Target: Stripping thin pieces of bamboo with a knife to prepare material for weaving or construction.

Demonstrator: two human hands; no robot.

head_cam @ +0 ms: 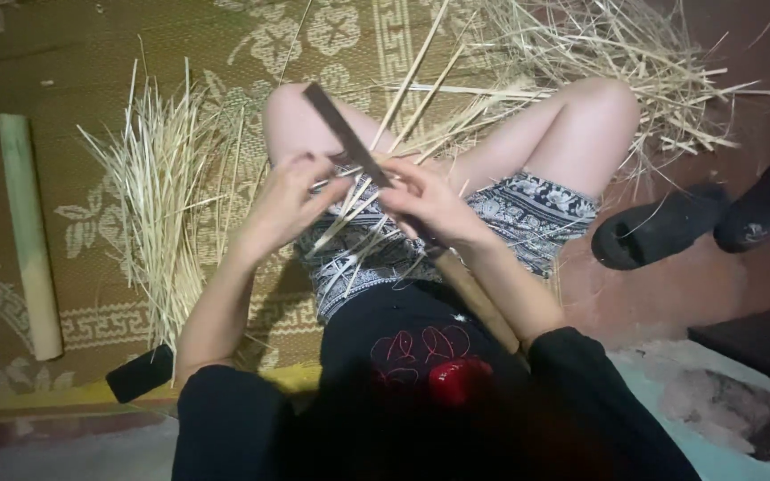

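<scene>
We see a long dark knife (pixel 347 135) w/ pale wooden handle, tilted diagonally over the lap, blade tip toward upper left, handle running down to lower right. Thin pale bamboo strip (pixel 349 181) lies across the blade approx mid-length, touching it; more slivers fan beneath.

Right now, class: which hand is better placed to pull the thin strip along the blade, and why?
Left hand: it pinches the thin bamboo strip beside the blade. The right hand grips the knife, so it is occupied.
</scene>
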